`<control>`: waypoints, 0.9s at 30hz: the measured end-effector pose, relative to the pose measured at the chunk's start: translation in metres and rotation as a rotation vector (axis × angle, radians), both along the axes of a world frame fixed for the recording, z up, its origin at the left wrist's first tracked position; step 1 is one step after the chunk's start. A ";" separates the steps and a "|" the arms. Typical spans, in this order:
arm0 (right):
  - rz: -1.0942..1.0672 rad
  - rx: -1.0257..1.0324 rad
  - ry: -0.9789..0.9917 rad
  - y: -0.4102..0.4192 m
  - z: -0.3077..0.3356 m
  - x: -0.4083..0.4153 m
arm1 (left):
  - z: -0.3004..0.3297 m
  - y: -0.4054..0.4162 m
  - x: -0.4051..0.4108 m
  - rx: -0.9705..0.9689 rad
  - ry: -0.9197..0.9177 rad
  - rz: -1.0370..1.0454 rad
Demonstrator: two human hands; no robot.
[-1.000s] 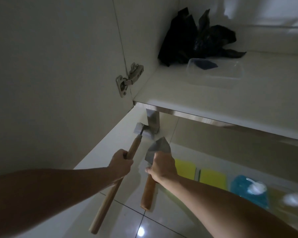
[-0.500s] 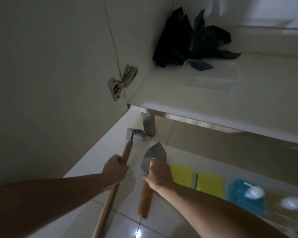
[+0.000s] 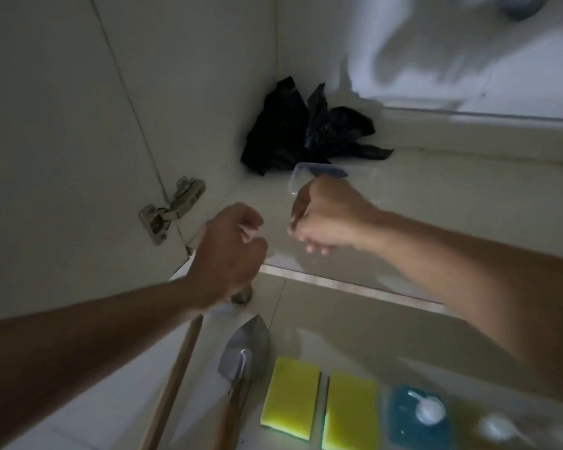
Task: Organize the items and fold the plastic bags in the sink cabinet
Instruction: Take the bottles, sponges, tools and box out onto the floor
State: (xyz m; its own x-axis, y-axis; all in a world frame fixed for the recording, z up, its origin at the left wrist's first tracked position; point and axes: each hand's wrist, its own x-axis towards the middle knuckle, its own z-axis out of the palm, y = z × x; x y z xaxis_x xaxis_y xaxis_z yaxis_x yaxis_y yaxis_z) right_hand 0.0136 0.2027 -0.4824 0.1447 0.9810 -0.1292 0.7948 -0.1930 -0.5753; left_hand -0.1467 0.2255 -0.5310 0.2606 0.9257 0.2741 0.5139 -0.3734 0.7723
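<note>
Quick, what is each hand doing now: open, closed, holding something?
Left hand: fingers curled, holding nothing visible.
Right hand: fingers curled, blurred; cannot tell whether it holds anything.

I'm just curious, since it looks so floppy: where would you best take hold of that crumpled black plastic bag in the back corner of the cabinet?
Probably by the loose flap of the black plastic bag trailing right along the cabinet floor, coming from the front right. The wall blocks its left side, and the clear container sits in front.
</note>
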 end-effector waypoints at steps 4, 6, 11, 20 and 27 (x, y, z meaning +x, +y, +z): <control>-0.192 0.188 -0.136 0.039 0.008 0.068 | 0.016 0.051 0.054 -0.160 0.030 0.140; -0.279 0.227 -0.220 0.053 0.008 0.096 | 0.018 0.077 0.077 -0.230 0.072 0.167; -0.371 0.155 -0.214 0.065 -0.007 0.141 | 0.008 0.117 0.118 -0.410 -0.010 0.197; -0.504 0.152 0.111 0.054 -0.018 0.151 | 0.015 0.118 0.129 -0.463 -0.046 0.147; -0.397 0.164 -0.008 -0.035 0.009 0.151 | 0.031 0.039 0.099 -0.456 0.041 -0.047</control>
